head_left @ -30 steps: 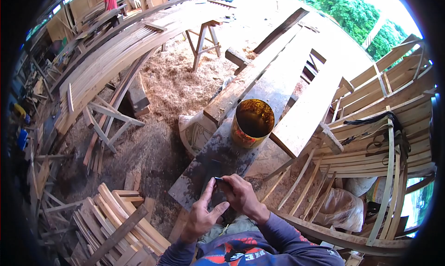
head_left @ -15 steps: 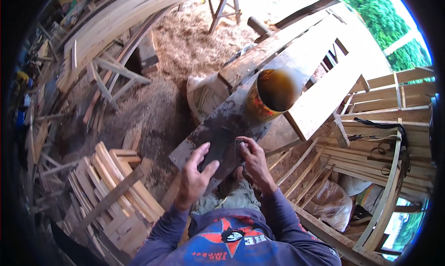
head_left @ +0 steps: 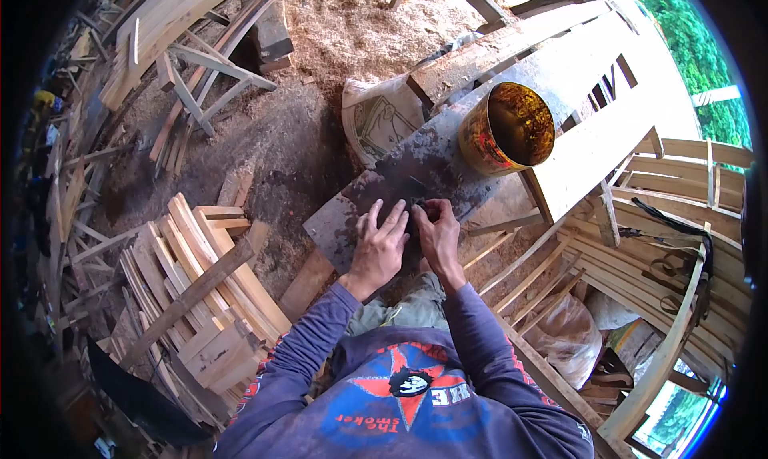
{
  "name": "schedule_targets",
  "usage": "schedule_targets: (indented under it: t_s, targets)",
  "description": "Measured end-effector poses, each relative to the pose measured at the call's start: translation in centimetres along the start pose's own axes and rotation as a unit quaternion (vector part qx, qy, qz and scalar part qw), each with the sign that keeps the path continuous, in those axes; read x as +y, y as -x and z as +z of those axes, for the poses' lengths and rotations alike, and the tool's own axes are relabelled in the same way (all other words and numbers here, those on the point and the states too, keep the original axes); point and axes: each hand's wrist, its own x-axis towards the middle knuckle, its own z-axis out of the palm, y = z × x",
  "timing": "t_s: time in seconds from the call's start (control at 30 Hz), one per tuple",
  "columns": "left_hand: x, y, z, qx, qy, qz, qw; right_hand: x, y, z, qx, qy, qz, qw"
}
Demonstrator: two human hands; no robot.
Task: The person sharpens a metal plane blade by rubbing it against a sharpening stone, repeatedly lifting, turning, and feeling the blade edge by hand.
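My left hand [head_left: 379,245] is over the near end of a dark-stained plank [head_left: 436,155], palm down, fingers stretched out and slightly apart. Close beside its fingertips, my right hand [head_left: 439,237] has its thumb and fingers pinched together. A small dark thing seems to sit at the right fingertips, but it is too small to name. Some dark thin pieces lie on the plank just past both hands; their kind is unclear. Beyond my right hand, a large yellow-and-red tin can [head_left: 484,145] stands open on the plank, its inside coated brown.
A printed sack [head_left: 382,119] stands left of the plank. Stacked wooden strips [head_left: 200,275] lie at lower left, near a small trestle [head_left: 212,83]. On the right is a slatted wooden frame [head_left: 672,331] with plastic bags. Sawdust [head_left: 352,27] covers the floor ahead.
My left hand has moved right, towards my right hand, and its fingers now reach over the plank. My right hand stays pinched. The view has shifted, so the can appears farther up and right.
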Motion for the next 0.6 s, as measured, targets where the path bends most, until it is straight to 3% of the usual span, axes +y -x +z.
schedule_targets:
  t_s: [0.27,0.5,0.57,0.6]
  targets:
    - [-0.1,-0.8,0.8,-0.010,-0.015,0.016,1.000,-0.3,-0.7,0.8,0.060,0.052,-0.041,0.996]
    - [-0.6,-2.1,0.5,0.020,-0.001,0.008,1.000,-0.6,-1.1,1.1,0.049,0.049,-0.021,0.997]
    - [-1.1,-2.7,0.3,0.014,-0.005,0.029,0.999,0.2,-1.6,1.6,0.086,0.062,-0.101,0.989]
    - [-1.3,-2.8,0.5,-0.005,0.005,0.035,0.999,0.2,-1.2,1.3,0.082,0.069,-0.086,0.991]
